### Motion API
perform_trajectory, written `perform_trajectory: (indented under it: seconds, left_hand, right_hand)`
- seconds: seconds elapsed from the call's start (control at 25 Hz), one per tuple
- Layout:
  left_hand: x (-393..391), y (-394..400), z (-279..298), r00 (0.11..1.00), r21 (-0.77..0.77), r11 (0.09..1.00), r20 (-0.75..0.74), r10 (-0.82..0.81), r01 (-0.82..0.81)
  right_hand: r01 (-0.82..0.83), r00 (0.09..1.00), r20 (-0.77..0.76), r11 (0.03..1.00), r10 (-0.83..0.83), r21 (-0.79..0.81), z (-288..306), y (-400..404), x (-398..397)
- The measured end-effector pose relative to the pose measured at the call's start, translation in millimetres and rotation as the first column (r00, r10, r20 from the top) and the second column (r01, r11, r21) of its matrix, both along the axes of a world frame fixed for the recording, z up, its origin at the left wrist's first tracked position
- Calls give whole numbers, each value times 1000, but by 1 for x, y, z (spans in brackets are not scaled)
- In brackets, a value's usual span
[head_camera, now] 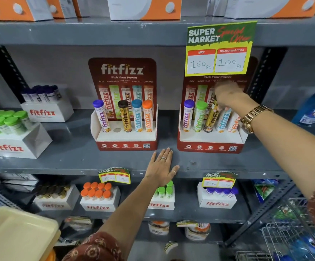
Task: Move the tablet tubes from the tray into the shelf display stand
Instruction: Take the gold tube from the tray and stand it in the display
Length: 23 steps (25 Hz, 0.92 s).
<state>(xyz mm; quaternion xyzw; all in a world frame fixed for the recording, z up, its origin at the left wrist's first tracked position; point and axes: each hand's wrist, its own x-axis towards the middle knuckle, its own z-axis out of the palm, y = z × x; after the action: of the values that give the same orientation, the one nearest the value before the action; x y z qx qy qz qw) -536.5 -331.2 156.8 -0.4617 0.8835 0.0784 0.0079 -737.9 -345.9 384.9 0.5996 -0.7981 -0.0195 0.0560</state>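
I am bracing my left hand flat, fingers spread, on the shelf while my right hand is closing its fingers on the tubes standing in the right stand, steadying them.

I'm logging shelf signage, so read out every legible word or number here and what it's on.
"fitfizz", "Pick Your Power": left display stand.
"SUPER MARKET", "MRP 160 Rs", "Discounted Price 100 Rs": offer sign.
"fitfizz": white carton, tubes.
Lower price tags: numbers too blurred to read.
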Motion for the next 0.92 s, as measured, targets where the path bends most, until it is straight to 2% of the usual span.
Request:
perform_trajectory:
  seconds: [0.32,0.52,0.72,0.84,0.92]
  left_hand:
    - [-1,2,0,1000,1,1000,8,11,-11]
    - [-1,4,5,1000,11,1000,8,10,-10]
    - [5,7,11,1000,32,999,-2,1,-1]
    - [21,12,21,996,-82,997,-89,-9,1]
    - [38,14,27,992,-196,980,-129,8,-34]
  right_hand:
    - [23,1000,0,1000,-23,0,-9,-8,-9]
    - [-5,999,-44,1000,4,-17,-34,-12,-5]
    - [28,992,-119,1000,-28,-2,-31,-12,2]
    - [42,989,-138,998,-47,-36,-24,-14,29]
    - [-4,996,-89,989,-9,-148,-24,-14,56]
